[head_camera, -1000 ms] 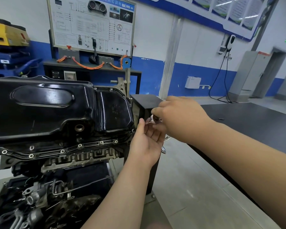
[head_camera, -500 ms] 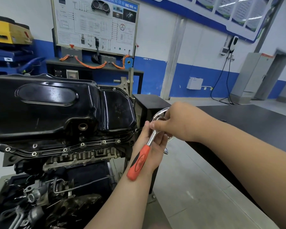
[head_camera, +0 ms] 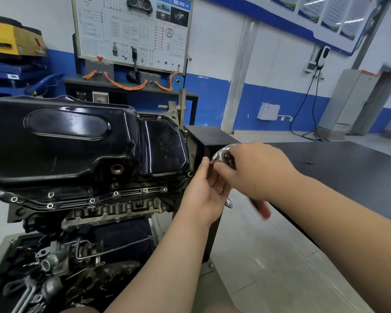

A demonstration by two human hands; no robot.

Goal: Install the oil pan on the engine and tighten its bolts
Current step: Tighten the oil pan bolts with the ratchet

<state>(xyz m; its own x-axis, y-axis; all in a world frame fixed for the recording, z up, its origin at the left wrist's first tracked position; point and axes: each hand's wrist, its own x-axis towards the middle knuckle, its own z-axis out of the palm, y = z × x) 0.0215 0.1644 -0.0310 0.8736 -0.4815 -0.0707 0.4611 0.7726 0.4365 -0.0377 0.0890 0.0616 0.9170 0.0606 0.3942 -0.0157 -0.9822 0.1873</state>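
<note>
Low in the foreground, the inverted grey metal engine (head_camera: pixel 113 211) sits on its stand as a person's left hand (head_camera: pixel 203 195) reaches up to the head of a chrome ratchet wrench with a red handle (head_camera: pixel 219 154); whether its fingers pinch the socket cannot be told. The right hand (head_camera: pixel 253 170) grips the ratchet's head beside the corner bolt (head_camera: pixel 189 174). The glossy black stamped-steel oil pan (head_camera: pixel 77 143) already rests on the engine, with small silver flange bolts (head_camera: pixel 115 193) seated along its near edge. Fitting looks done and tightening appears under way at this corner; the far edge is mostly hidden. Behind stands a white wiring-diagram training board (head_camera: pixel 131 30).
</note>
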